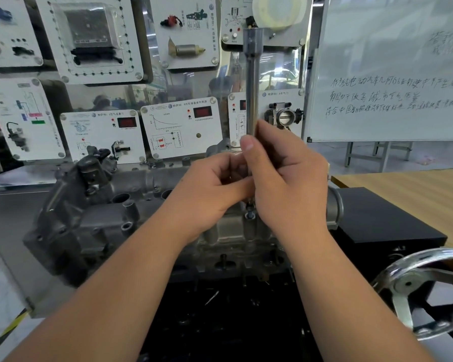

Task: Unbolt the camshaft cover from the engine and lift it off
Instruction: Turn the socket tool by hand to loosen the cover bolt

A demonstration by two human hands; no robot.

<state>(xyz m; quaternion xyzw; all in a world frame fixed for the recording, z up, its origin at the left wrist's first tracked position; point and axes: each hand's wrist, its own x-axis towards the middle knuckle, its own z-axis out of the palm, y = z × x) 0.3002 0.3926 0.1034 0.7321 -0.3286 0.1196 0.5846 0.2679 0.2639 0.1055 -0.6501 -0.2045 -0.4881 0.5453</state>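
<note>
Steel socket extension [252, 82], upright, lower shaft pinched by both left hand [212, 189] and right hand [285, 178], tip directly over a bolt [250, 215] on the grey camshaft cover [110, 218] below.

Two bare forearms are seen rising from the lower edge of the view and converging toward the centre. Left hand [215, 189]: held palm inward, fingers curled, thumb laid forward toward the right hand; what, if anything, is pinched between its fingers is hidden by the other hand. Right hand [285, 176]: held upright with its back turned toward the camera, fingers curled round an upright metal tool shaft [252, 82], thumb raised along the near side of the shaft with the nail in view. The two hands are touching at the thumbs and fingertips. Both wrists are kept nearly straight.
</note>
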